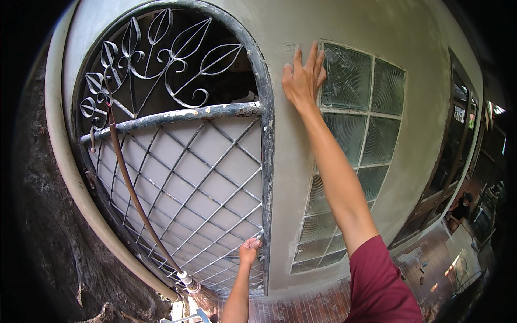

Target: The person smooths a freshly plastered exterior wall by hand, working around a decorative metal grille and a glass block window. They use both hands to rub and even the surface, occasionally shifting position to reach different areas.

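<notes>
Raised high, my right hand (pixel 305 75) rests with fingers stretched out on the grey-green plastered wall (pixel 288 161), beside the upper left corner of a glass block window (pixel 347 78). Lower down, my left hand (pixel 250 251) is closed at a bar of the diamond lattice (pixel 196 167), close to the right edge of the metal gate frame (pixel 267 177). Its fingers partly hide the gripped spot. Worn dark paint covers the arched gate, and leaf-shaped scrollwork (pixel 159 51) fills its top.
A broom (pixel 137 196) hangs bristles-down along the gate's left side. A curved pale pipe (pixel 67 156) runs beyond it. Pale blue step-like rails (pixel 188 317) show at the bottom. Farther right are a dark-framed door (pixel 439 156), a tiled floor (pixel 414 269) and a seated person (pixel 460 207).
</notes>
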A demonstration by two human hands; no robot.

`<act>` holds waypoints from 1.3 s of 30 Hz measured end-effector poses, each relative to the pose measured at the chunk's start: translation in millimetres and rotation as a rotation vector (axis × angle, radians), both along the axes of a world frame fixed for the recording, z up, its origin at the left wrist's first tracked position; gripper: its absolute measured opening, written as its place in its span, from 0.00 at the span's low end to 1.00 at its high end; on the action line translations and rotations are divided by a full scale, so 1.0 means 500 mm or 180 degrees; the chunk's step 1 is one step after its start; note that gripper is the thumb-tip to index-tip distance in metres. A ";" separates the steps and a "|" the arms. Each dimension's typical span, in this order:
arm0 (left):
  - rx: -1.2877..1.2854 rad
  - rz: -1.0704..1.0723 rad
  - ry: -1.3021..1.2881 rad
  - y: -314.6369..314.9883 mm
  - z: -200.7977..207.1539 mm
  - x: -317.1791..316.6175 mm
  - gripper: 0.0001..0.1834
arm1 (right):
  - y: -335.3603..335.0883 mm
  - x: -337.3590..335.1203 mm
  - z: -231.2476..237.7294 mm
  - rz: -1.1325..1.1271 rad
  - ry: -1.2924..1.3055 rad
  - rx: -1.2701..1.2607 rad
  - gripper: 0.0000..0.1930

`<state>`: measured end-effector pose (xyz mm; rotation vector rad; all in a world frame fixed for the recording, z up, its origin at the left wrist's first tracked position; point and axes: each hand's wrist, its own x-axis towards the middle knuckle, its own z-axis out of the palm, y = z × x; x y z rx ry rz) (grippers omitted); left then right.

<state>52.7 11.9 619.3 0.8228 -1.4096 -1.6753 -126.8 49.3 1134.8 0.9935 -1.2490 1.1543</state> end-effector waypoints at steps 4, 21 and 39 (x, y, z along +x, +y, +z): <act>0.0005 -0.0071 0.0037 -0.008 -0.006 -0.002 0.16 | -0.015 -0.014 -0.003 -0.0344 0.0128 0.0065 0.32; 0.0005 -0.0302 0.0074 -0.007 -0.003 0.012 0.15 | -0.001 0.014 0.003 -0.0048 0.0386 0.0351 0.29; 0.0076 -0.0527 0.0028 -0.017 0.003 0.017 0.15 | -0.041 0.010 0.024 -0.0403 0.0225 0.0137 0.31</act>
